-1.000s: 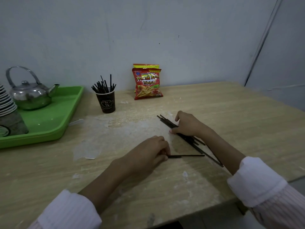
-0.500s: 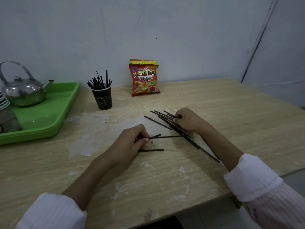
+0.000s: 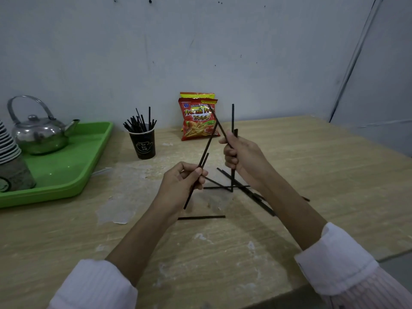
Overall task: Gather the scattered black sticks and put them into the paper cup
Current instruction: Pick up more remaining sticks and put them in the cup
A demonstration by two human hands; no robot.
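Change, left hand (image 3: 181, 181): half a second ago it lay low on the table (image 3: 312, 166), fingers at the sticks lying there. It is now raised clear of the surface.
Change, right hand (image 3: 244, 157): earlier it rested on the loose pile. It is now lifted above it.
Change, view: the camera has moved nearer and tilted up; more wall shows.
Left hand state: closed around two held sticks (image 3: 206, 150), which lean up and to the right.
Right hand state: closed around a small bundle (image 3: 232, 117); one stick stands near upright, another slants up and to the left across the bag.
Crossing: the left and right sticks overlap in front of the bag; contact cannot be told.
Loose sticks (image 3: 225, 186): several lie crossed on the table under and between the hands. A single stick (image 3: 201, 217) lies apart, nearer the person.
Cup (image 3: 143, 143): black paper cup, upright on the table just right of the tray, already holding many sticks. Well apart from both hands.
Cup writing: pale drawn cup emblem with small lettering, too small to read.
Bag (image 3: 197, 119): red snack bag against the wall. Reads "French Fries", partly covered, and "2000"; a small top line begins "Kentang".
Tray (image 3: 66, 175): green, at left, carrying a steel kettle (image 3: 39, 132) and stacked cups (image 3: 9, 150).
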